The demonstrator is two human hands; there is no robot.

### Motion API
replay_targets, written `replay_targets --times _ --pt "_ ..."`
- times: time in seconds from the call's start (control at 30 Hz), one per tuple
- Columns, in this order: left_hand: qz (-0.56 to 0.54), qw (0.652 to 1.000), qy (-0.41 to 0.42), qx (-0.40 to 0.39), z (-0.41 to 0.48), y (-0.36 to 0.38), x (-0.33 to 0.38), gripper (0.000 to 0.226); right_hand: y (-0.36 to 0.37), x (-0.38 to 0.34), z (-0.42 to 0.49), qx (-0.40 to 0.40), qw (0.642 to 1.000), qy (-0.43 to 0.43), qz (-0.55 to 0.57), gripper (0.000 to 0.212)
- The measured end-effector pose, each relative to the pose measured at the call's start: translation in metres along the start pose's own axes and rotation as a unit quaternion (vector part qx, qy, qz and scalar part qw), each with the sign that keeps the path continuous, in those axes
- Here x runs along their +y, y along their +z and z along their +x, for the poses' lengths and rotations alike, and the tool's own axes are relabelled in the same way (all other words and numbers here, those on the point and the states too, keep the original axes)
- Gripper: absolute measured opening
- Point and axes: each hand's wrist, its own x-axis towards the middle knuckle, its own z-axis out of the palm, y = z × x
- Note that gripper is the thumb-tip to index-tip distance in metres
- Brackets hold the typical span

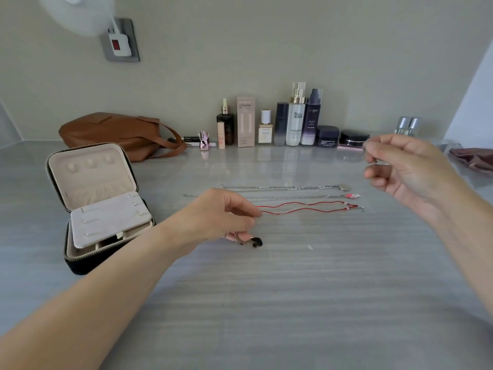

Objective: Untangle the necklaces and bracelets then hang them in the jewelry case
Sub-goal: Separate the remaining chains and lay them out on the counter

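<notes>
My left hand (224, 214) is low over the table, fingers closed on a rose-gold chain (240, 239) with a black pendant (256, 242) that touches the table. My right hand (408, 166) is raised at the right, thumb and forefinger pinching a small metal end (374, 162), apparently the same chain's clasp; no link between the hands shows. Laid out straight between the hands are a silver chain with a round pendant (344, 187), a silver chain with a pink charm (352, 195) and a red cord (306, 208). The jewelry case (80, 260) stands open at the left, with an insert panel propped inside.
A brown leather bag (117, 132) lies behind the case. A row of cosmetic bottles and jars (280, 121) lines the back wall. A pink cloth (474, 158) sits at the far right. A wall socket with a plug (120, 41) is at the upper left.
</notes>
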Motion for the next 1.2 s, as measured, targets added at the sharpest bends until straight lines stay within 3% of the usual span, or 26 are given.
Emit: replay_targets --times 0.1,0.23,0.4,0.5,0.63,0.83,1.07,1.2 --pt "0.007 1.0 0.001 0.005 -0.001 0.0 0.001 0.02 0.003 0.002 -0.002 -0.004 1.0 -0.014 -0.014 0.018" --pt "0.016 1.0 0.0 0.005 -0.002 0.003 0.003 0.015 0.02 0.013 -0.009 -0.063 0.985 -0.036 -0.158 0.018" --pt "-0.014 1.0 0.007 0.012 -0.001 0.005 0.004 0.014 0.056 0.033 -0.027 -0.199 0.908 -0.105 -0.354 0.019" --pt "-0.029 0.999 0.013 0.016 -0.001 0.005 0.005 0.014 0.07 0.041 -0.036 -0.228 0.878 -0.105 -0.407 0.01" --pt "-0.038 0.999 0.011 0.014 -0.001 0.005 0.006 0.015 0.078 0.045 -0.041 -0.227 0.877 -0.117 -0.408 0.009" --pt "0.015 0.997 0.04 0.058 -0.003 0.008 0.009 0.012 0.072 0.044 -0.035 -0.192 0.908 -0.124 -0.352 0.014" --pt "0.081 0.978 0.131 0.144 -0.005 0.008 0.013 0.009 0.071 0.046 -0.037 -0.216 0.887 -0.132 -0.385 0.012" --pt "0.114 0.976 0.136 0.126 -0.005 0.009 0.011 0.013 0.072 0.045 -0.037 -0.195 0.907 -0.145 -0.345 0.011"
